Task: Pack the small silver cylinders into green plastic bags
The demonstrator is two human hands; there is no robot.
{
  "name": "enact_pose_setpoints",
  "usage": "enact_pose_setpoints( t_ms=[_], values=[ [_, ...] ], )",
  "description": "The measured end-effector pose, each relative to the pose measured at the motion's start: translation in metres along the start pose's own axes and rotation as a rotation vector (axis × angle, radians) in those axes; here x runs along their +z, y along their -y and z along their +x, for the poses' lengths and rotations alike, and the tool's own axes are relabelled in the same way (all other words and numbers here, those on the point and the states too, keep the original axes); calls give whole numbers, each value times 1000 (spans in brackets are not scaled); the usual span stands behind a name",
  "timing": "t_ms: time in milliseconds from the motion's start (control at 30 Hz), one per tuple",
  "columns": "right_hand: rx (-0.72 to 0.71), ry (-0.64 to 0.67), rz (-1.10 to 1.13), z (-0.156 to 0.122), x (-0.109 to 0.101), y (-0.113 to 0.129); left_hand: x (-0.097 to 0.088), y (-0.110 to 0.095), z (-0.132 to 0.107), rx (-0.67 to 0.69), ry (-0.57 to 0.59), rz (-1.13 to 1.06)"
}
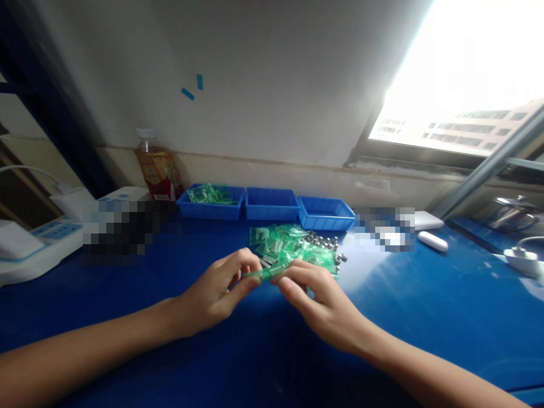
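A small green see-through plastic packet [268, 273] is stretched between my two hands, just above the blue table. My left hand [227, 286] pinches its left end between thumb and fingers. My right hand [318, 300] has its fingers closed on the right end. What lies inside the packet is too blurred to tell. Right behind my hands lies a pile of similar green packets [278, 241]. Small silvery metal pieces [327, 243] are scattered along the pile's right side.
Three blue trays line the wall: the left tray [212, 212] holds green packets, beside the middle tray [272, 212] and right tray [327, 221]. A drink bottle [158, 170] and power strips [55, 241] stand left. A white oblong case [432, 241] and metal pot [512, 214] are right.
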State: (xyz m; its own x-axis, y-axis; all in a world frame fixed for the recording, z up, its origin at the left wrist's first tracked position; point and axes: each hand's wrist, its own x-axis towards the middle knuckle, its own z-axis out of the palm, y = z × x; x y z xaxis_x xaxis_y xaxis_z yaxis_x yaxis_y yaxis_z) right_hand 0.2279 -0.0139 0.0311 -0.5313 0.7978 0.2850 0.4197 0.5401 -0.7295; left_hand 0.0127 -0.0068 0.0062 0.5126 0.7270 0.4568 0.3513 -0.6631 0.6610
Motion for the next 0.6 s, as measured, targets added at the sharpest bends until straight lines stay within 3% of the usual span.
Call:
enact_pose_setpoints(
  t_ms=[67, 133, 233, 300, 400, 467, 533, 600],
  values=[
    [104, 19, 124, 2, -1, 2, -1, -1, -3, 204, 44, 93],
    [170, 34, 210, 3, 0, 3, -1, -1, -5, 310, 95, 205],
    [179, 11, 234, 2, 2, 1, 0, -3, -6, 290, 123, 329],
    [100, -72, 158, 2, 5, -3, 1, -5, -4, 239, 135, 314],
    [-149, -205, -36, 0, 8, -10, 0, -6, 2, 82, 153, 138],
    [-286, -238, -135, -1, 10, -14, -2, -4, 6, -132, 124, -45],
    [-340, -233, -212, -3, 10, -16, -4, -1, 9, -354, 86, -216],
    [-347, -206, -283, -4, 11, -16, -6, 2, 12, -485, 78, -327]
  ],
)
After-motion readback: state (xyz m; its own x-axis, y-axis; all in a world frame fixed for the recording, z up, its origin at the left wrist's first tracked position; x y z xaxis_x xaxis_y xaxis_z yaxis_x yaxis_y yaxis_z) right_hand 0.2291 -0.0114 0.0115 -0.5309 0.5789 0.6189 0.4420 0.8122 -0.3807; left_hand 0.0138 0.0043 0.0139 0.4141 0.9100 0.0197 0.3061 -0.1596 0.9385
